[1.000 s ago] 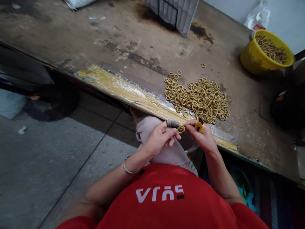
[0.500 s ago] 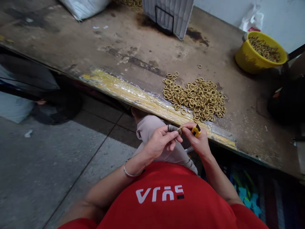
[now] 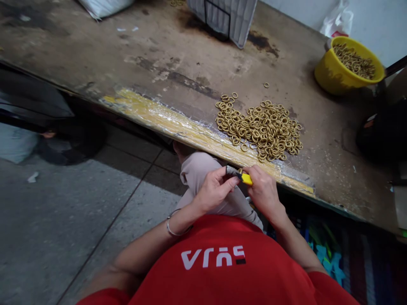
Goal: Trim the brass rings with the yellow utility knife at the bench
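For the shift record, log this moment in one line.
left hand: at gold ring | right hand: holds yellow tool | rest: ring pile on table, yellow bucket

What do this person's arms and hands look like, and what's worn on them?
Short red sleeves leave the forearms uncovered. The left hand has a slim, silver-coloured bracelet at its wrist, and what looks like a dark grey wrap on one finger. The right hand shows no glove or bracelet.

One head-worn view, close above the red shirt, forward and down across the hands and worktable.
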Available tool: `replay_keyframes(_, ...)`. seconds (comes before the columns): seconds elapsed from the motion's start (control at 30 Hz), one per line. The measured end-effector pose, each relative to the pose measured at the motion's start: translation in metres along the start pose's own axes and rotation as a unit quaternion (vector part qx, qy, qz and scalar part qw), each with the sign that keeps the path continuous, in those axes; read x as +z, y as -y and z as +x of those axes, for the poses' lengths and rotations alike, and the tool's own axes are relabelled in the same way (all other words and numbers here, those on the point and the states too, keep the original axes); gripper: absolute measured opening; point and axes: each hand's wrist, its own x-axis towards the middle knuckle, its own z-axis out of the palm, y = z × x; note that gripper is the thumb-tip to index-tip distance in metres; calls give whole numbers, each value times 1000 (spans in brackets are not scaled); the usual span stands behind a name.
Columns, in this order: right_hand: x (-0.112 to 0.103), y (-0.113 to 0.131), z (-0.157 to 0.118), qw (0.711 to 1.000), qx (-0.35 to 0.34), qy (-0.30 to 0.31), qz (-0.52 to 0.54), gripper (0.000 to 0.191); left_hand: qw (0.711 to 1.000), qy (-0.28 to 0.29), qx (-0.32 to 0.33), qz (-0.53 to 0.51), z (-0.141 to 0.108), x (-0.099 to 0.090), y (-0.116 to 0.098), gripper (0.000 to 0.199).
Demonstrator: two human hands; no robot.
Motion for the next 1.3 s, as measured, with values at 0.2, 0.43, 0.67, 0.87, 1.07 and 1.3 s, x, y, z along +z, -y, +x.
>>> replay_keyframes(0.2,3,-8,10,996,52,36,-65,23,995,0,58,79,-9,-8,-8,17)
replay_keyframes(0.43,-4,-29,11,971,89,-21,220,24,999,34,22,-9,-22,-14,-11,20)
replay_keyframes(0.67,3,2,4,783,145,128,591,41,998,25,8,-60,-15,-12,6,27)
replay_keyframes(0.87,11,3,5,684,196,141,688,41,996,60,8,-60,-17,-15,5,24)
replay_keyframes(1.07,12,-1,2,691,190,103,690,33,997,77,6,-23,-19,-16,8,19)
replay_keyframes(1.3,2,-3,2,863,86,-17,497,15,999,9,-44,-5,-13,-19,4,23)
